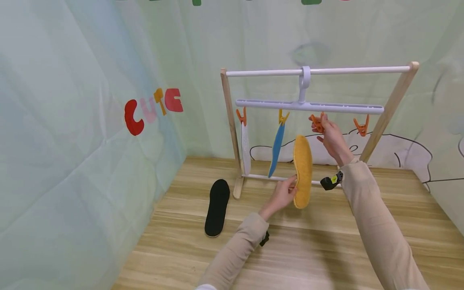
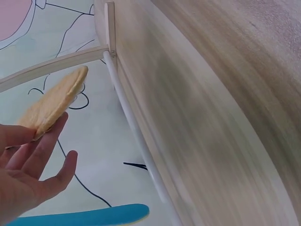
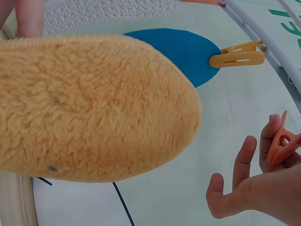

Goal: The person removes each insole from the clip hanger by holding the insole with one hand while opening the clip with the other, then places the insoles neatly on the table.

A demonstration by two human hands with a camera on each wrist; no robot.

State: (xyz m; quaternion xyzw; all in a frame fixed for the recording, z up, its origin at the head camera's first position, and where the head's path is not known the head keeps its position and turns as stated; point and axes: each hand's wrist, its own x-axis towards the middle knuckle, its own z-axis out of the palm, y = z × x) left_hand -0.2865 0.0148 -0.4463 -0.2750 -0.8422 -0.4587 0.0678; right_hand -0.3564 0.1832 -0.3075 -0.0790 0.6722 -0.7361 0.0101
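One yellow insole [image 1: 303, 173] is pinched upright by the left hand [image 1: 284, 194], over the tabletop [image 1: 174, 249] near its back edge — an orange clip [image 1: 318, 125], pinched by the right hand [image 1: 333, 137], is best squeezed wide before the insole's top is raised in

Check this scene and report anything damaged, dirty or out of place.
One small oddity: the fuzzy yellow insole in the left hand has a small dark spot near its lower edge in the right wrist view. It stands out against the plain yellow pile; whether it is dirt or wear, I can't tell.
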